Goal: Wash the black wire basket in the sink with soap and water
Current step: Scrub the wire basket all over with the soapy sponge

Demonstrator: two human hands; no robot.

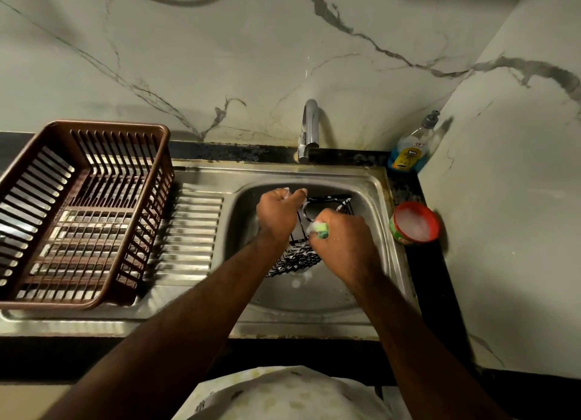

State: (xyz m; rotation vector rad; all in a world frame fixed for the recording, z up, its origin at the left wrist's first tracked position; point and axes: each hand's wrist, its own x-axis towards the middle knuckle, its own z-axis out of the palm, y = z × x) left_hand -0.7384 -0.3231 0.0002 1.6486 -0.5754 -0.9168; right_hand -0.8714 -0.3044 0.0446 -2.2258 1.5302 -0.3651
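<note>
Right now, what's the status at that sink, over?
Left hand grips black wire basket, tilted in sink. Right hand holds green sponge against it. Tap not running; nothing in the way.

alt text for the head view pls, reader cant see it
In a steel sink, the left hand grips a black wire basket while the right hand presses a green sponge to it. A brown dish rack sits left, a soapy tub right.

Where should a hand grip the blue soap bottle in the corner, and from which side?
Probably wrap the clear upper body under the pump, coming from the sink side. The blue soap bottle stands upright with walls close behind and to its right, leaving front and left open.
</note>
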